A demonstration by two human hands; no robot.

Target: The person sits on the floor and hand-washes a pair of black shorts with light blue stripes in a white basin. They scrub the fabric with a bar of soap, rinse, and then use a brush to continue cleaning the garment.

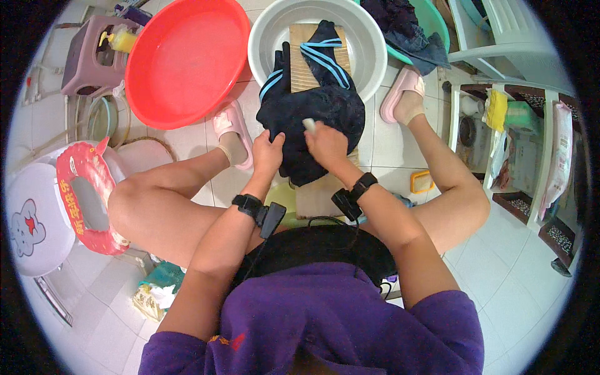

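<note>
The white tiled floor (525,275) carries everything here. On it, at the upper left, a large red plastic basin (187,59) leans tilted, its inside facing the camera. Just right of it stands a white round basin (369,47), and a wooden washboard (306,69) slopes out of that basin toward the person. Behind the white basin a green basin (437,22) holds a heap of dark clothes (406,28). At the far left lies a white toilet seat lid (31,219) with a red padded seat ring (87,194) beside it, and a purple plastic stool (87,53) stands beyond them. On the right a low white shelf unit (531,150) holds bags and bottles.

Draped over the washboard, from the basin's middle down past its near rim, lies a dark navy garment with light blue stripes (312,112). The left hand (269,153) has its fingers closed on the garment's lower left edge, pinning the cloth. The right hand (325,145) grips a small pale bar of soap (309,125), its fingers curled round it, and presses it onto the garment's middle. Each wrist wears a black band with a small black device. Pink slippers (232,128) sit either side of the basin.
</note>
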